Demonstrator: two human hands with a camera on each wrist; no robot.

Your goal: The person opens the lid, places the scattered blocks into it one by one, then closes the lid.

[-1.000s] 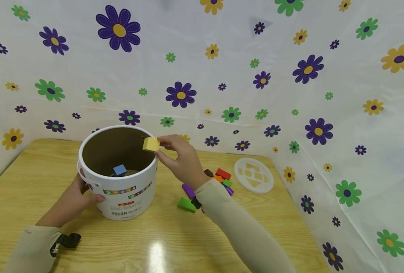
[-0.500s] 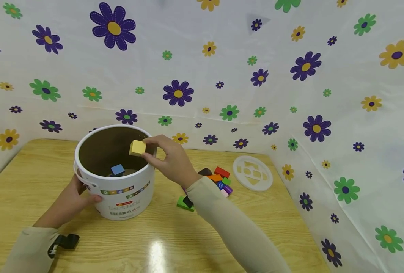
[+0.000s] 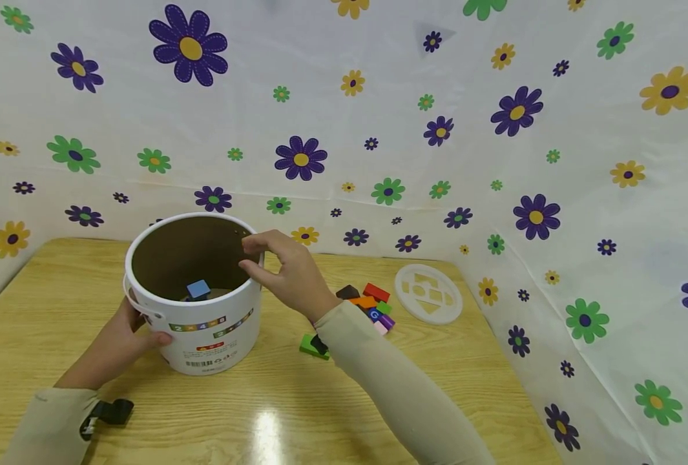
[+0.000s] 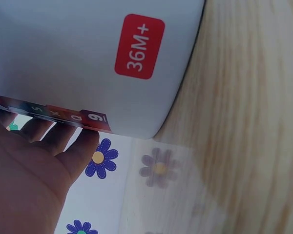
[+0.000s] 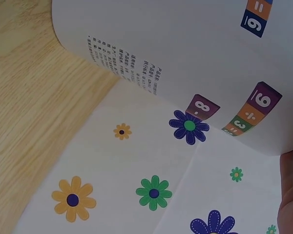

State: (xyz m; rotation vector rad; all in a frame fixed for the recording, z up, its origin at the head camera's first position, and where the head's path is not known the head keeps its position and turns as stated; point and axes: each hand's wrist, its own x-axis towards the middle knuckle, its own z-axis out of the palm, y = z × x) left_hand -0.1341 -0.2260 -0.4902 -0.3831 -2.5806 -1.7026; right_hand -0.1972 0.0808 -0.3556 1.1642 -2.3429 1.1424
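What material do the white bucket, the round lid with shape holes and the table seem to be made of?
The white bucket looks like cardboard: glossy printed white outside, matt brown inside. The round lid seems to be white plastic, thin and smooth, with clean cut-out shapes. The table shows light wood grain with a bright reflection, so probably varnished wood or laminate; I cannot tell which.
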